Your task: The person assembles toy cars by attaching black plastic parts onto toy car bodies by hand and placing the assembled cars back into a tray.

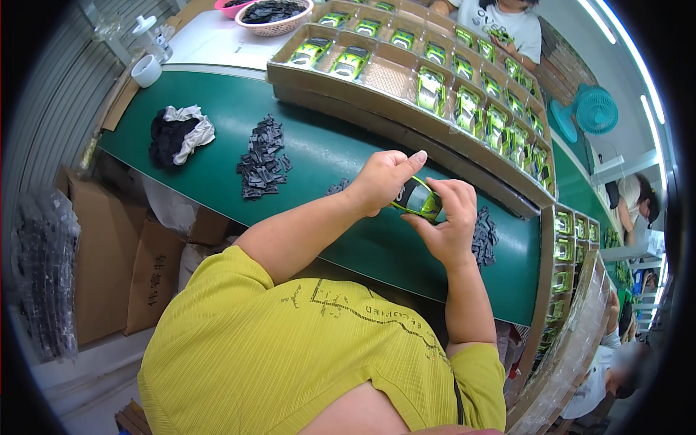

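Both my hands hold one small green and black toy car (419, 199) above the green belt (326, 156). My left hand (383, 181) grips its left end, thumb raised. My right hand (448, 221) pinches the right end from below and beside. A pile of small dark grey plastic parts (262, 158) lies on the belt to the left of my hands. Another smaller heap of the same parts (483, 236) sits just right of my right hand.
A long cardboard tray (391, 78) with divided cells holding several green toy cars runs along the belt's far side. A black and white cloth (178, 133) lies at the belt's left. A white cup (146, 70), baskets of dark parts (274, 13), a teal fan (594, 109) and other people are nearby.
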The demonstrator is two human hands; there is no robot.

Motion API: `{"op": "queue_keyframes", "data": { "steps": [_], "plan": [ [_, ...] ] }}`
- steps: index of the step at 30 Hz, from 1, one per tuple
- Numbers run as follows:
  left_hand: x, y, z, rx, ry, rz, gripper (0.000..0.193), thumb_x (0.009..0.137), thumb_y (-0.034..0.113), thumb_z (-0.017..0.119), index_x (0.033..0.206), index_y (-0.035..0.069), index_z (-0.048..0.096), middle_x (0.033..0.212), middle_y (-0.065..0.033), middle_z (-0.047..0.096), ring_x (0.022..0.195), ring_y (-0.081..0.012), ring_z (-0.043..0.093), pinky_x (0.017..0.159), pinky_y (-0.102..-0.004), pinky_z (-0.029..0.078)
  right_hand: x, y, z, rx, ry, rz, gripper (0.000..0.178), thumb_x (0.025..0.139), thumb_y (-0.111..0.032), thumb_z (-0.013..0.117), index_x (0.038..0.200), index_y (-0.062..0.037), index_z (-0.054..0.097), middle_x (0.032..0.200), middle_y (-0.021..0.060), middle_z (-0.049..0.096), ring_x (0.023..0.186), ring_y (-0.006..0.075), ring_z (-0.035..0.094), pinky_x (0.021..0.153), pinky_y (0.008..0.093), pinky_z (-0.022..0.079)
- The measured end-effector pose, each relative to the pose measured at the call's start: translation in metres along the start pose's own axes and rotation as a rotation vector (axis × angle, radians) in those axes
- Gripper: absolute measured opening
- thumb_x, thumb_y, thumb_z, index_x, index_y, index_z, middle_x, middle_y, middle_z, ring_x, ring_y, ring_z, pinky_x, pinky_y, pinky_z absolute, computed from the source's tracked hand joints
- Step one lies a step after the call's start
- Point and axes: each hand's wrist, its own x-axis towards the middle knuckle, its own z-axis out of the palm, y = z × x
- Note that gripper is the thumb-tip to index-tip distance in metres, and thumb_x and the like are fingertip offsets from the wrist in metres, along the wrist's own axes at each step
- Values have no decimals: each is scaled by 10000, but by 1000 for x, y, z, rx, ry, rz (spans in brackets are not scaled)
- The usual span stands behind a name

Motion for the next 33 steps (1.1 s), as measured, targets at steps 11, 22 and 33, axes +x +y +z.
{"op": "queue_keyframes", "data": {
  "steps": [11, 22, 33],
  "plan": [
    [-8, 45, -29, -225, -10, 277, 343, 1003, 310, 611, 728, 108, 572, 686, 39, 544, 612, -33, 467, 567, -214, 401, 60, -14, -45, 1106, -47, 445, 442, 874, -56, 659, 1291, 53, 562, 1192, 107, 655, 930, 123, 644, 735, 215, 507],
    [-4, 114, -111, -59, 458, 651, 167, 998, 234, 602, 965, 70, 587, 828, -33, 659, 728, -95, 602, 638, -248, 520, 169, -14, -11, 250, -13, -19, 395, 859, -121, 706, 1235, -56, 605, 1089, 150, 694, 1072, 245, 667, 858, 328, 513],
    [-5, 119, -184, 86, 499, 493, 171, 977, 227, 624, 953, 58, 634, 861, -57, 699, 792, -128, 650, 694, -292, 538, 159, -2, 69, -289, 45, -379, 381, 875, -229, 711, 1201, -44, 645, 1237, 199, 629, 1122, 400, 582, 966, 476, 468]
  ]
}}
